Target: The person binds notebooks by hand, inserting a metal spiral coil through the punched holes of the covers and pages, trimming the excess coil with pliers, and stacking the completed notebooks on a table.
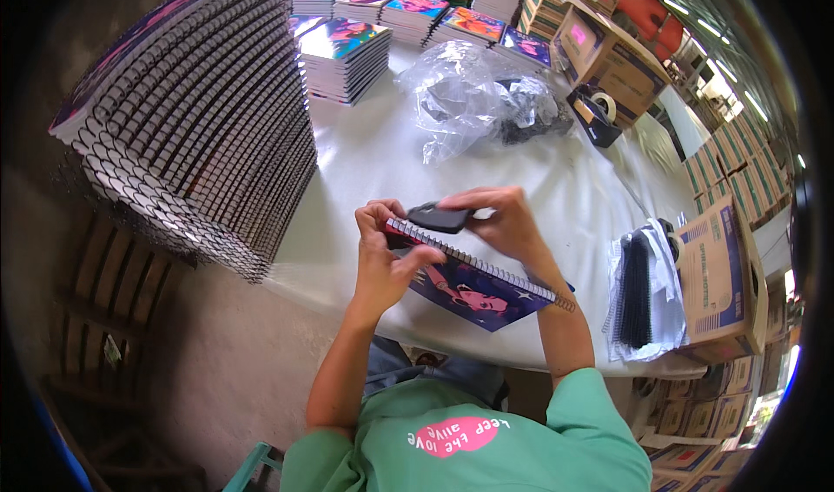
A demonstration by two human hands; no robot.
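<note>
My left hand (382, 262) is closed on a spiral notebook (478, 301) with a dark blue and pink cover, tilted above the table's near edge. Its thumb lies over the bound edge. A dark spiral coil (495, 271) runs along that edge, and its loose end sticks out past the right corner. My right hand (508, 218) grips a small black hand tool (440, 220) over the coil's left end. The tool's exact kind and its tip cannot be made out.
A tall stack of spiral-bound notebooks (208, 118) rises at left. Further notebook stacks (347, 49) line the back, with crumpled clear plastic (456, 92) before them. A tape dispenser (598, 118), bundled black coils (636, 292) and a cardboard box (714, 275) occupy the right side.
</note>
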